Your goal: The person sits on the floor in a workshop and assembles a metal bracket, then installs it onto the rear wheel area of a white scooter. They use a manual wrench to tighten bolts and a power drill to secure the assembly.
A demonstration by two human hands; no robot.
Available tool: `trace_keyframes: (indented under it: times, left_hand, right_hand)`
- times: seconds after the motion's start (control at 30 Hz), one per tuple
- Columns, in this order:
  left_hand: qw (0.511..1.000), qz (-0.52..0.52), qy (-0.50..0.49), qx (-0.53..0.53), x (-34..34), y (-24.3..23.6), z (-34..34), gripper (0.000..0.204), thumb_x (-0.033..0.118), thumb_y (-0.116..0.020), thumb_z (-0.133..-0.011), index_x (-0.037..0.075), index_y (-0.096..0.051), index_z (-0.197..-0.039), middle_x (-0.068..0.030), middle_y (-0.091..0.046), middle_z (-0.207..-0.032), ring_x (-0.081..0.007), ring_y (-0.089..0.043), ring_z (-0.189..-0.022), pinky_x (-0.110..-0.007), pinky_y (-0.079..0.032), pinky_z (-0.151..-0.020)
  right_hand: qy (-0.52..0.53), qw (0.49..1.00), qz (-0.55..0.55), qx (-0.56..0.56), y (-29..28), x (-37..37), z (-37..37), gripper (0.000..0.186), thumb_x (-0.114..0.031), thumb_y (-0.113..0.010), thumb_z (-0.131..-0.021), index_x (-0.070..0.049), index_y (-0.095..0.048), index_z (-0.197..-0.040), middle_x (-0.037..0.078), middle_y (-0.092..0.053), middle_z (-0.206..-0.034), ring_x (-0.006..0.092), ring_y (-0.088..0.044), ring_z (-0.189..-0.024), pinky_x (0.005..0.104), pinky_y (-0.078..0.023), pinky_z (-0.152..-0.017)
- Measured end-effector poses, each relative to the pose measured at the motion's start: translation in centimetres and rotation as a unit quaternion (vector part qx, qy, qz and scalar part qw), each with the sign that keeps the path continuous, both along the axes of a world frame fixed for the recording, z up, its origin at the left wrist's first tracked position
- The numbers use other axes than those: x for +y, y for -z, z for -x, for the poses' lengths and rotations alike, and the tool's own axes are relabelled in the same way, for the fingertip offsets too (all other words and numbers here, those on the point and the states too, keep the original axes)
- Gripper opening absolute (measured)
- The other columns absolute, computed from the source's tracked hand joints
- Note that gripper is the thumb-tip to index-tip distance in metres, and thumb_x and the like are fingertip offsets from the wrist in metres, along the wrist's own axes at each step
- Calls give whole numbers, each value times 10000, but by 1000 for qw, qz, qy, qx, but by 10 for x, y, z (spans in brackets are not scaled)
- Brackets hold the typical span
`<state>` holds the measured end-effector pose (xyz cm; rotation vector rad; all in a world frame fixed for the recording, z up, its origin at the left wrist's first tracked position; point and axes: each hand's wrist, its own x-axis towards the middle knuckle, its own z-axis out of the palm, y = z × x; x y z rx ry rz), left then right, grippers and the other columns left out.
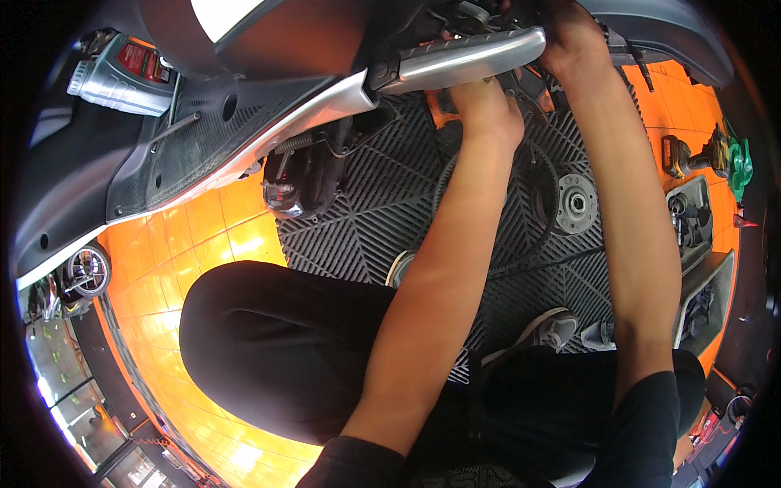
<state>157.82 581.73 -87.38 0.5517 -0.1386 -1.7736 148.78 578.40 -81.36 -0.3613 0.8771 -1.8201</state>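
Both my arms reach up under the side of a scooter (301, 41). My left hand (486, 110) is beneath its silver footrest (472, 58), and the footrest and the wrist hide its fingers. Close by the right end of that footrest, my right hand (572, 41) goes into the dark underside, its fingers lost in shadow. What either hand touches there does not show. Below the hands, on a black ribbed mat (358, 220), lie a round grey metal disc with a hub (576, 203) and a thin black belt loop (521, 252).
A silver bottle (130, 77) stands on the scooter's footboard (195, 134) near a thin metal rod (175, 126). On the orange tiled floor (195, 236), a cordless power tool (695, 156) lies at right, above trays of parts (691, 224). My shoe (553, 329) rests on the mat.
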Motion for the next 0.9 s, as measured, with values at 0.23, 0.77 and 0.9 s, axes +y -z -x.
trace_keyframes:
  times: [0.23,0.77,0.9]
  left_hand:
    - [997,52,34,-39,10,8,-4,387,369,-473,-956,182,-461,-1294,37,-518,-1271,-128,-490,-1139,-307,-383,-906]
    - [978,57,-25,-198,11,5,-2,500,409,-408,-959,219,-287,-1405,-65,-403,-1353,-232,-419,-1207,-479,-378,-906]
    - [976,60,2,-211,5,2,-8,566,414,-402,-954,258,-207,-1462,-44,-312,-1457,-232,-322,-1315,-501,-274,-1020]
  right_hand:
    - [-73,997,5,-25,1,-2,7,277,-174,-438,-978,19,-626,-1043,168,-690,-971,282,-680,-851,421,-577,-797]
    - [-44,996,-79,26,1,13,7,276,-117,-368,-1004,25,-592,-1079,174,-656,-1016,283,-668,-846,437,-587,-790]
    - [-36,998,-44,16,-1,12,2,293,-98,-345,-997,35,-573,-1123,195,-644,-1043,295,-667,-873,456,-586,-800]
